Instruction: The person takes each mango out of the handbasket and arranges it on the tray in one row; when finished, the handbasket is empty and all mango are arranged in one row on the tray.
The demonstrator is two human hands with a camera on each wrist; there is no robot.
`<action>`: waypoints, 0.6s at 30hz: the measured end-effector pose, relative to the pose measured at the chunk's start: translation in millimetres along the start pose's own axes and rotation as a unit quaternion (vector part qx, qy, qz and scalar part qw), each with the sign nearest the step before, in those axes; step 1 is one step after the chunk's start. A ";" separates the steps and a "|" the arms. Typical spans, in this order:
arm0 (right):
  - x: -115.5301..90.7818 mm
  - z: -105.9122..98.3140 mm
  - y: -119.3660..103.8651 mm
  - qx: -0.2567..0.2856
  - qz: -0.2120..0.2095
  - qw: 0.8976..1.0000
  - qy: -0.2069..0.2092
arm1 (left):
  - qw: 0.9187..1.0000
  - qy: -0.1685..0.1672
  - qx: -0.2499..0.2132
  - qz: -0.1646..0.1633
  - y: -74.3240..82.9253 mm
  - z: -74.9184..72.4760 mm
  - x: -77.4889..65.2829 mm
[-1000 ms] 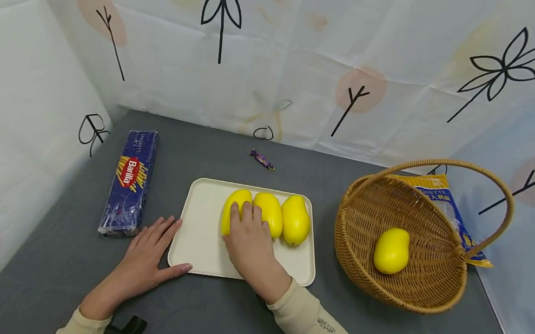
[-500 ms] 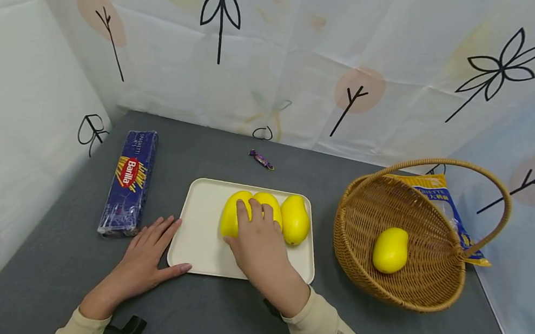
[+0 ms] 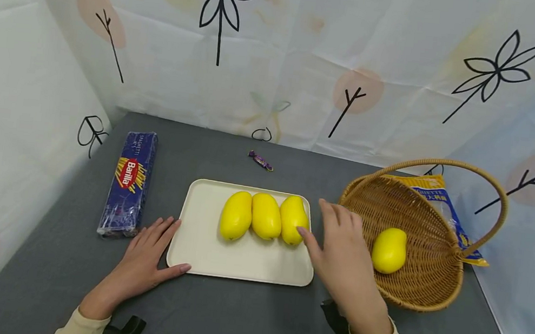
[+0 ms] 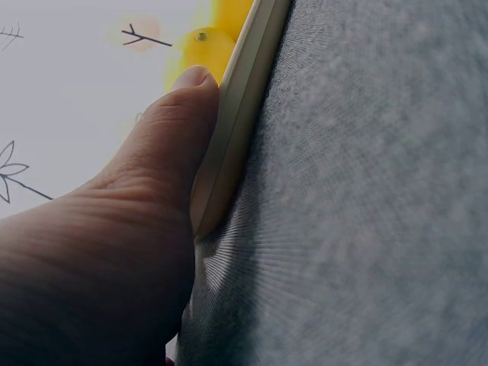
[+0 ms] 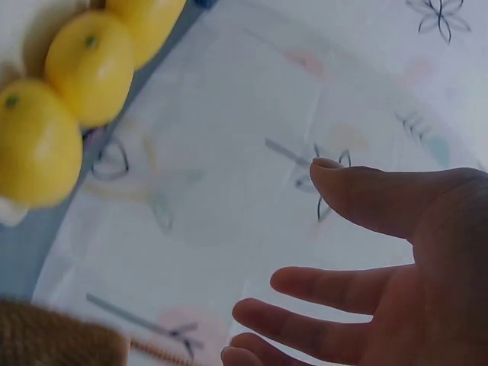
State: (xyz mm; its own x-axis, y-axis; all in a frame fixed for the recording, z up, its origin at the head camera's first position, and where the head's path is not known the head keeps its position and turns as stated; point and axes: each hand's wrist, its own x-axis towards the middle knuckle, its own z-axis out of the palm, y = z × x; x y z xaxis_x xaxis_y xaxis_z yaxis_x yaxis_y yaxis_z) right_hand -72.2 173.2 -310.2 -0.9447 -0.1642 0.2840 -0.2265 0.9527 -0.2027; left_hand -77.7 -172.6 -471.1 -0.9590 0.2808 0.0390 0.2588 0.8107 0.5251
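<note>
Three yellow mangoes, the left one (image 3: 236, 216), the middle one (image 3: 266, 216) and the right one (image 3: 293, 219), lie side by side on a cream tray (image 3: 201, 241). My left hand (image 3: 145, 263) rests spread at the tray's lower left corner, its thumb along the rim in the left wrist view. Between tray and basket is my right hand (image 3: 345, 262), fingers apart and holding nothing; its thumb tip overlaps the right mango in the head view. Another mango (image 3: 389, 250) lies inside the wicker basket (image 3: 426, 287), whose left side my right hand partly covers.
A blue spaghetti pack (image 3: 130, 182) lies to the left, beyond my left fingertips. A purple wrapped candy (image 3: 260, 161) is behind the tray. The basket's tall handle (image 3: 500, 208) arches up at the right, with a yellow and blue bag (image 3: 447, 202) behind it.
My right hand has lifted off the mangoes on the tray and swung right, toward the basket. All three mangoes are now uncovered. The left hand has stayed at the tray corner.
</note>
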 end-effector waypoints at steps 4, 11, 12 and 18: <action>-7.9 -12.8 26.7 0.020 0.050 0.999 0.008 | 1.000 0.003 0.001 0.003 -0.7 0.2 0.1; -19.4 -27.2 73.7 0.014 0.149 0.988 -0.044 | 1.000 0.001 -0.001 -0.001 -0.5 0.2 -0.2; -20.9 -28.0 79.8 0.011 0.159 0.986 -0.053 | 1.000 -0.001 -0.002 -0.002 -0.2 0.0 -0.3; -29.6 -27.4 107.3 0.002 0.211 0.974 -0.087 | 1.000 -0.002 -0.007 -0.002 0.5 -0.9 -1.1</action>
State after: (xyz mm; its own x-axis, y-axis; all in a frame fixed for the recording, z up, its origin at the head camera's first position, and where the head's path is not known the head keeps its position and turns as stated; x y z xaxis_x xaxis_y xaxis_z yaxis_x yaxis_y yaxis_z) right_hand -62.1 287.3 -314.6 -0.9796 0.2006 0.0115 0.1901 0.9438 -0.2704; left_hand -76.6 -173.0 -470.1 -0.9596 0.2796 0.0323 0.2526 0.8046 0.5374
